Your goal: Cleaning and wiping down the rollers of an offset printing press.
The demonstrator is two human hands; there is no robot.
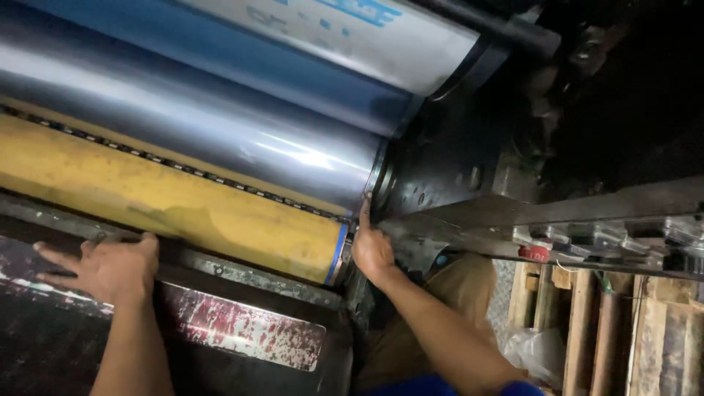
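Note:
A big printing press fills the view, with a yellow roller [169,202] in front, a shiny steel cylinder [220,125] behind it and a blue cylinder [242,62] further back. My left hand [106,268] lies flat, fingers spread, on the dark metal bar [242,273] just below the yellow roller. At the roller's right end my right hand [372,246] reaches in, its index finger stretched up against the rim of the steel cylinder beside the blue end ring [337,253]. Neither hand holds anything.
A worn dark cover [242,334] with red scuffed paint sits below the bar. The black machine side frame [469,161] and a metal ledge [587,220] stand on the right. Wooden pallets [616,330] and a plastic bag [535,352] lie on the floor at the lower right.

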